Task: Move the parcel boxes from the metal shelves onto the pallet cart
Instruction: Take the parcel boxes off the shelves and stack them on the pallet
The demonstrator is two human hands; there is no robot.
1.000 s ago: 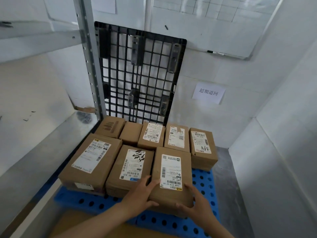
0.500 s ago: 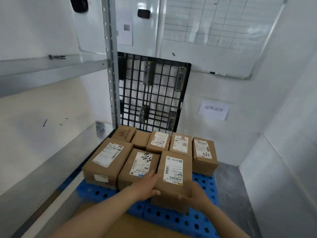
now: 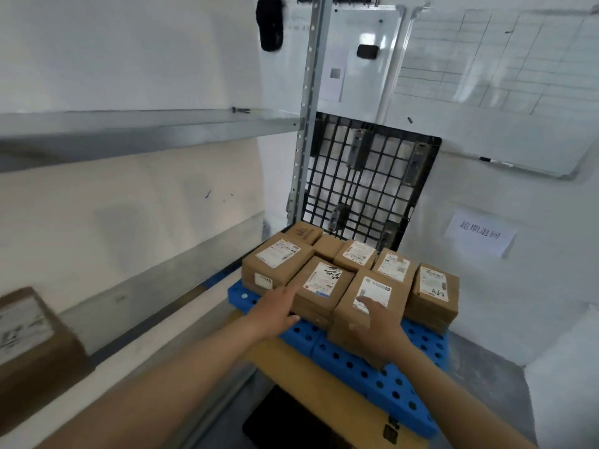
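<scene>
A: Where do we have our hands?

B: Both are out over the blue pallet (image 3: 372, 371). Our right hand (image 3: 377, 325) lies on the front box (image 3: 372, 288) at the near right of the stack. Its fingers are loose and spread over the top, with one fingertip on the white label — nothing gripped. Our left hand (image 3: 275, 311) reaches toward one o'clock with its fingers straight, at the front edge of the middle box (image 3: 324, 283). The blur keeps us from saying whether it touches.

A: And the parcels?

B: We count eight packed together on the pallet, three in front and five behind. The large box (image 3: 275, 260) is at twelve o'clock from our left hand. The box marked A68 (image 3: 434, 290) is at two o'clock from our right hand. One more box (image 3: 29, 338) sits on the lower metal shelf (image 3: 162, 280), far out at nine o'clock.

A: What do we see behind them?

B: A black grid pallet (image 3: 366, 183) stands upright against the wall at twelve o'clock, beside the shelf post (image 3: 308, 124). A paper sign (image 3: 479, 234) hangs at two o'clock, below a whiteboard (image 3: 486, 76).
</scene>
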